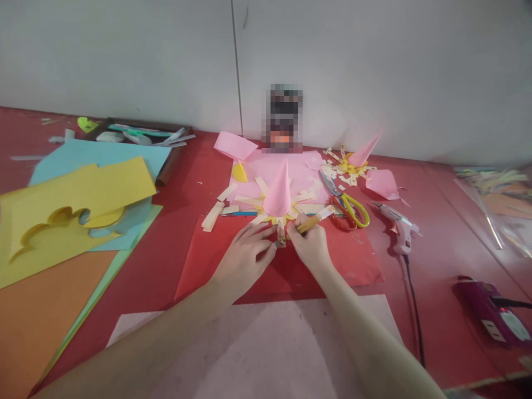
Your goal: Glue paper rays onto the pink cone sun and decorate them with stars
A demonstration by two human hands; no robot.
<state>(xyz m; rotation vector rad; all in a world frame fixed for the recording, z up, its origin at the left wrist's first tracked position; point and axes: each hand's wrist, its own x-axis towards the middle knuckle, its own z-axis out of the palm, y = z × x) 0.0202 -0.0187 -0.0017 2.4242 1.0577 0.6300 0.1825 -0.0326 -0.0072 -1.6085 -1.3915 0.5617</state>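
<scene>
In my right hand (311, 244) is a yellow pen (310, 223) with a whitish rear end, gripped in a writing hold. Its tip is hidden by my fingers, beside a small cream paper strip (281, 235) with dark marks. My left hand (247, 252) rests with fingers stretched out, the thumb touching that strip's left side. The strip sticks out from a yellow base with more cream strips around it, below an upright pink paper cone (278, 194). A red sheet or folder (257, 280) lies under both hands.
Scissors (347, 209) and a glue gun (399, 227) lie to the right. Another pink cone (366, 151) stands behind them. Coloured sheets (75, 194) and a dark tray (166, 166) are at left. A purple power socket (486, 310) sits at far right. A wall (145, 61) closes the back.
</scene>
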